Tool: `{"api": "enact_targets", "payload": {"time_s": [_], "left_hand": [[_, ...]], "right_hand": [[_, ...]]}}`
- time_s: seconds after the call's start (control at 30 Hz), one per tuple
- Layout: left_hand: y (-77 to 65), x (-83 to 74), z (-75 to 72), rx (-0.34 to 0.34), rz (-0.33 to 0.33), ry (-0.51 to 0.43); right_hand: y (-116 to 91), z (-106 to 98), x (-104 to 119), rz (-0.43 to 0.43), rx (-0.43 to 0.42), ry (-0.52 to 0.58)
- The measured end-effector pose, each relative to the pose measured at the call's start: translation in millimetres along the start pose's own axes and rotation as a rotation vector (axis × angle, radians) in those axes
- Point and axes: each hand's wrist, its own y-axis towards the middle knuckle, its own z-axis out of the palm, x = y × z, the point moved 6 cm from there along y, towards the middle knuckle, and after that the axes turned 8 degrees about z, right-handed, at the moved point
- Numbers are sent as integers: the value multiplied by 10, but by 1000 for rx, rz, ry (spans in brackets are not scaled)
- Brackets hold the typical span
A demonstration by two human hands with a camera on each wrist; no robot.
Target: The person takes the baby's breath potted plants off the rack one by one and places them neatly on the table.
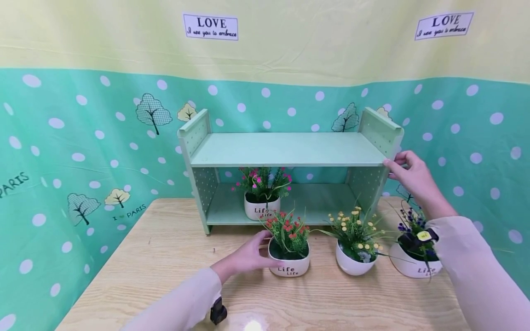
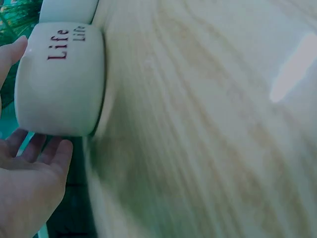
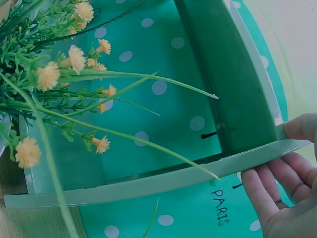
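Note:
My left hand (image 1: 252,253) holds the left side of a white oval pot of red flowers (image 1: 288,250), thumb along its front and fingers at its side. In the left wrist view, fingertips (image 2: 60,151) meet the wall of this white pot (image 2: 62,84), which bears the word "Life". The right hand (image 1: 414,177) grips the right side panel of a pale green two-tier shelf (image 1: 285,149) at the level of its upper board. In the right wrist view, its thumb (image 3: 302,126) and fingers lie on opposite faces of the panel edge (image 3: 198,171).
A pot of pink flowers (image 1: 262,204) stands on the lower tier. On the wooden table (image 1: 165,257), a pot of yellow flowers (image 1: 357,259) and one of purple flowers (image 1: 414,262) stand right of the red one. A green dotted curtain (image 1: 83,138) hangs behind the shelf.

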Motion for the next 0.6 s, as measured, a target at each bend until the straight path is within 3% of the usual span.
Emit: {"api": "enact_targets", "payload": {"time_s": [0.2, 0.6], "left_hand": [[-22, -67, -170, 11, 0, 18], [-25, -186, -634, -105, 27, 94]], "right_hand": [[4, 0, -7, 4, -1, -10], [7, 2, -13, 5, 1, -11]]}}
